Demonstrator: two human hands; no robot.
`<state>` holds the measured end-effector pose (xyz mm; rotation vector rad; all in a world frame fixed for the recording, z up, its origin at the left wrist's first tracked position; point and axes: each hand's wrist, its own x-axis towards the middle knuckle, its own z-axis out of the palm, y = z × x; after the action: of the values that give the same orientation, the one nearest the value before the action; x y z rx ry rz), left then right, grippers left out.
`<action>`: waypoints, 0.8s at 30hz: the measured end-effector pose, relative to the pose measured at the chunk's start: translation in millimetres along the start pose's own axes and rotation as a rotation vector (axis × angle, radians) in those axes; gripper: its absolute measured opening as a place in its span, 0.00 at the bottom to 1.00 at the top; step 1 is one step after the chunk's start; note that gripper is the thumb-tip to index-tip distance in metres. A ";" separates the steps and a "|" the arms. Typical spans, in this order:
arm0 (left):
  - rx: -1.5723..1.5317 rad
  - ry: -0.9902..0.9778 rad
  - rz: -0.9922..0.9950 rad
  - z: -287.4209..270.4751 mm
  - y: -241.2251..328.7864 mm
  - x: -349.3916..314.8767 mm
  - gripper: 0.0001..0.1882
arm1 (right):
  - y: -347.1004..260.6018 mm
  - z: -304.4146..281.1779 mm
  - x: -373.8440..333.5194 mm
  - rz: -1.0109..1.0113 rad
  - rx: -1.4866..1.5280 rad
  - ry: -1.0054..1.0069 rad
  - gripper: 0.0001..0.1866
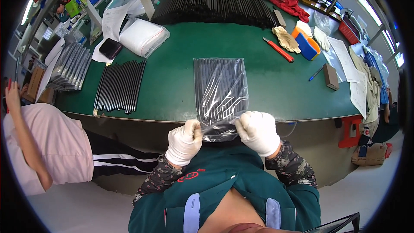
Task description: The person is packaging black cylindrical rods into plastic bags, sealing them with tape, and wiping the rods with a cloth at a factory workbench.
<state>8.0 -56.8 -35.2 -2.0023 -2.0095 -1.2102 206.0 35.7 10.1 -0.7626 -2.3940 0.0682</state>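
A clear plastic bag (221,87) lies at the table's front edge with a row of dark rods inside it. Its near end hangs over the edge, toward me. My left hand (185,142), in a white glove, is closed on the left corner of that end. The right corner is pinched by my right hand (258,133), gloved the same way. Between both hands the plastic is drawn out and crumpled. Left of the bag, a row of loose black rods (120,87) rests on the green table (172,73), apart from my hands.
A long pile of black rods (215,6) spans the back. Filled bags (71,67) are stacked at left, near a phone (110,48) and plastic sleeves (144,38). A red-handled knife (279,51), tape rolls (307,45) and a block (331,77) lie right. Another person (51,142) stands left.
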 end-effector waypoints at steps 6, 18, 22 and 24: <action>-0.053 -0.087 0.197 14.7 27.8 12.0 0.11 | 27.9 -21.1 -44.9 0.251 -0.131 0.065 0.10; -0.329 0.042 0.348 19.7 47.8 28.1 0.14 | -9.3 -20.9 -23.9 -0.260 0.127 0.016 0.22; -0.314 0.025 0.414 21.2 53.1 27.6 0.15 | -11.0 -11.6 -22.2 -0.111 0.024 -0.100 0.26; -0.335 0.011 0.443 25.6 47.8 25.4 0.16 | -5.1 -9.0 -14.2 -0.112 0.018 -0.131 0.27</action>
<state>57.6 -29.0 -16.3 -2.4011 -1.3100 -1.5060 217.7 22.6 10.9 -0.6324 -2.5521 0.0967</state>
